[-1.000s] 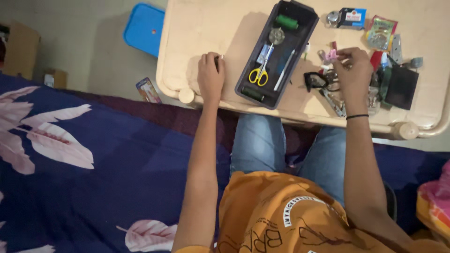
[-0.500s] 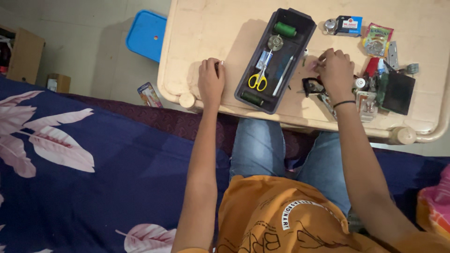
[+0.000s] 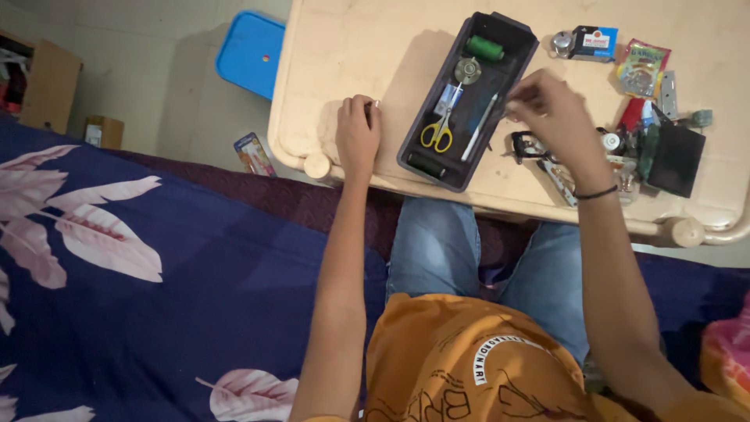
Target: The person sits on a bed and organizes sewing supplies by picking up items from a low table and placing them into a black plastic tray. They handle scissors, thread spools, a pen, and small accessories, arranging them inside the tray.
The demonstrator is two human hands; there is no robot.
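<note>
At the far left lies the bed, its blue cover printed with pale pink leaves. Beyond it, on the floor, sit a blue lid and a small packet.

Your left hand rests on the desk near its front edge, fingers curled in with a small pale thing at the fingertips; you cannot tell from here what it is or how firmly it is gripped.

Just right of that hand stands the tray, long, dark and set slantwise. In it you have a green spool at the far end, a round metal disc below that, yellow scissors, a white pen and a dark spool at the near end.

Your right hand, with a black band at the wrist, hovers over the tray's right rim, fingers pinched together. It is blurred, so you cannot tell whether anything is between them.

Right of it lies a clutter of small things: a black clip, a blue box, a green sachet and a black pouch.
</note>
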